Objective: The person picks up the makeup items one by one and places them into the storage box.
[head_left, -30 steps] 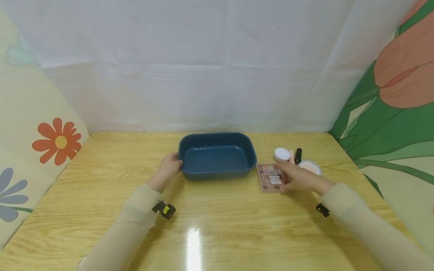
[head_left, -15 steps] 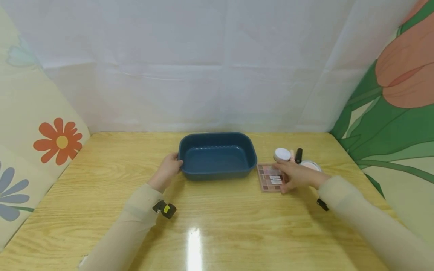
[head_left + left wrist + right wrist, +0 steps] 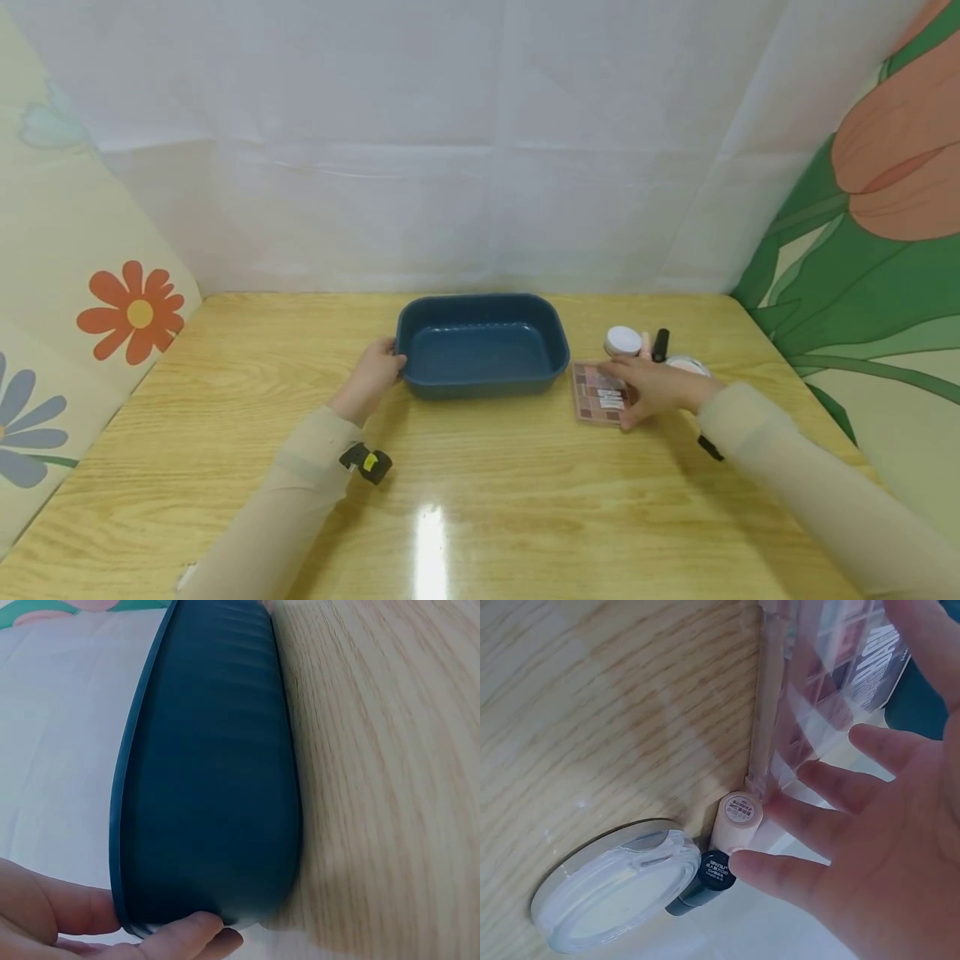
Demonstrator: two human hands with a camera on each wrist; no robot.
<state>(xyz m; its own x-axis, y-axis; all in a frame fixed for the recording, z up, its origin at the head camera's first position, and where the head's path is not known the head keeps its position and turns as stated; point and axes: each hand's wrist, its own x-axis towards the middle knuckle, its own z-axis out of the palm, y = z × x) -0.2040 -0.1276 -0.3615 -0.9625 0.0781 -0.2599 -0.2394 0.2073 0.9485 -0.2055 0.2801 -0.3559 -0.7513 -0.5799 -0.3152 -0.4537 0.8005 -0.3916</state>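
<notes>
A dark blue rectangular bin stands upright on the wooden table. My left hand pinches its left end wall, the rim between thumb and fingers. To the right of the bin lies an eyeshadow palette with a clear lid and rows of brown and pink pans. My right hand spans it, thumb at the near edge and fingertips along the far edge. Whether it is lifted at all, I cannot tell. The palette's right part is hidden beneath this hand.
Past the palette stand a white-lidded round jar, a pale pink tube and a black tube. A round compact is partly hidden behind my right hand. A white cloth hangs at the table's back edge.
My right hand has settled closer over the palette, its thumb at the near edge and its forearm shifted slightly left. The left hand and the bin stay in place.
</notes>
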